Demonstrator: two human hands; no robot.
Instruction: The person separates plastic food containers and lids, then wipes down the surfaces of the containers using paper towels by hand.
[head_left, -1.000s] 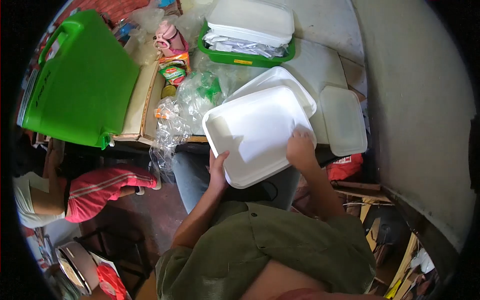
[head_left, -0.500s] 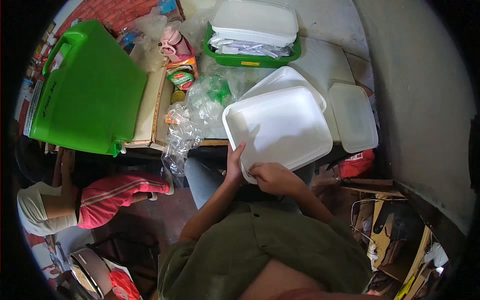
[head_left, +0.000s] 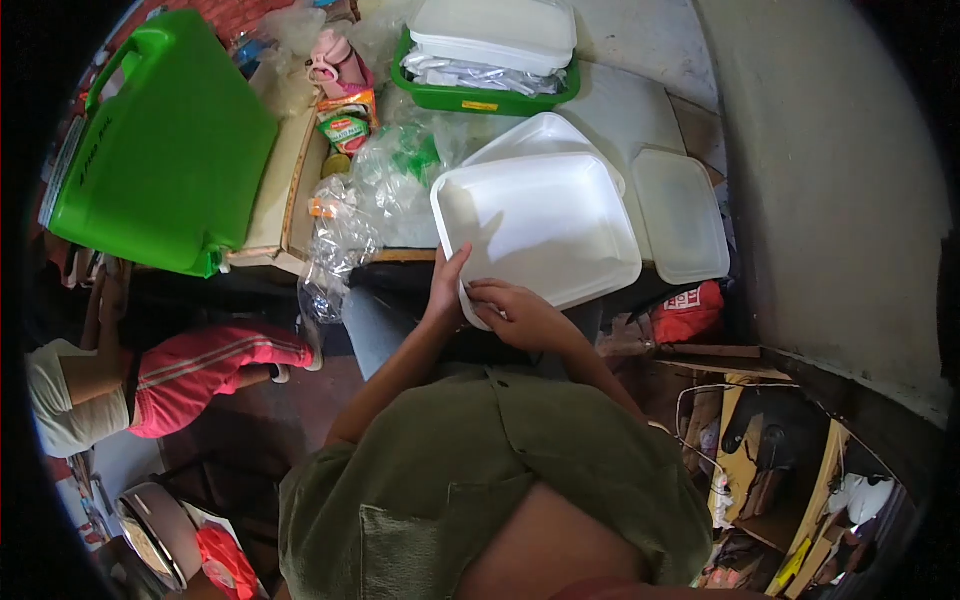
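A shallow white rectangular plastic tub (head_left: 550, 225) is tilted toward me at the table's front edge. My left hand (head_left: 446, 290) is closed on its left side, thumb over the rim. At the near left corner, the bent fingers of my right hand (head_left: 520, 316) grip the rim; the fingertips are partly hidden. Behind the tub lies another white piece, a lid or tub (head_left: 545, 135), mostly covered by it. To the right rests a translucent rectangular lid or container (head_left: 682, 215).
A green basin (head_left: 490, 98) holding clear plastic packets and white lids (head_left: 495, 30) stands at the back. Crumpled clear bags (head_left: 390, 185) lie left of the tub, beside a wooden box (head_left: 275, 190) and a large green container (head_left: 165, 150). Another person in pink trousers (head_left: 210, 375) is at left.
The whole view has shifted, so everything sits a little higher and further left. My right hand's fingers have moved slightly along the tub's corner; both hands stay on it.
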